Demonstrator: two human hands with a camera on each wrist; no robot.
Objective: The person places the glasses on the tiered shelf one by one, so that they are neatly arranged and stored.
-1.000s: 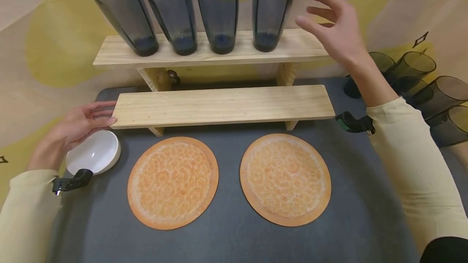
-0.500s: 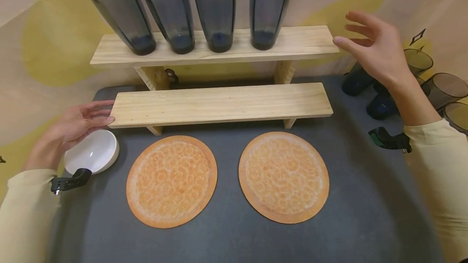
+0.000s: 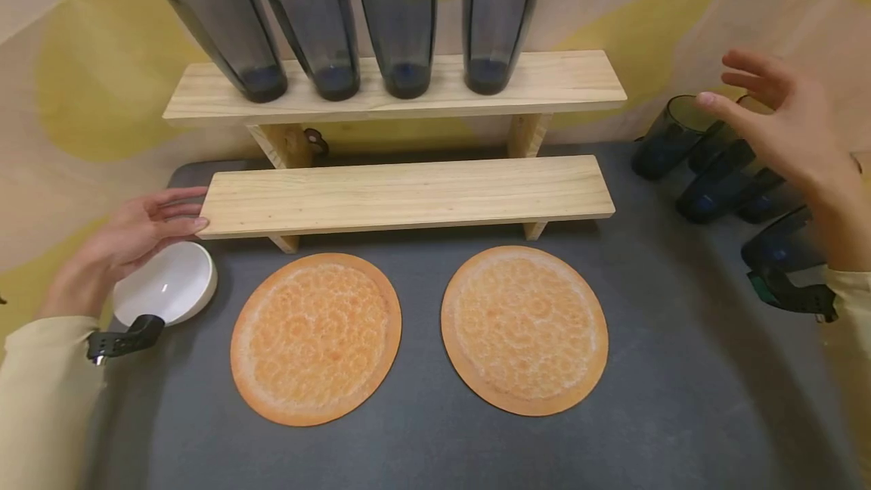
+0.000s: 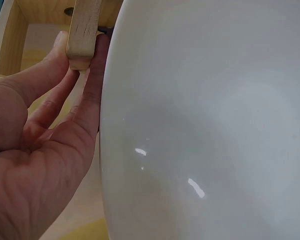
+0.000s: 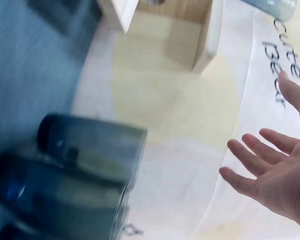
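Reaching out over the lying tumblers [image 3: 721, 180], your right hand [image 3: 789, 127] has its fingers [image 5: 250, 152] spread wide and holds nothing. Those dark glasses lie on their sides in a bunch at the far right of the grey mat [image 3: 435, 437], touching one another. If you come down too fast, you could knock one and make the others roll, maybe off the right edge. Glass is slippery, so a loose hold could let one drop.

Your left hand [image 3: 122, 244] rests with straight, relaxed fingertips [image 4: 87, 75] against the left end of the low wooden shelf [image 3: 408, 191], just above the white bowl [image 3: 166, 282]. A bump there could push the bowl or shift the shelf.

Four more tumblers [image 3: 354, 21] stand on the high shelf [image 3: 565, 78] at the far side. Shake that shelf and they could tip. Two orange round mats [image 3: 316, 339] lie near you.
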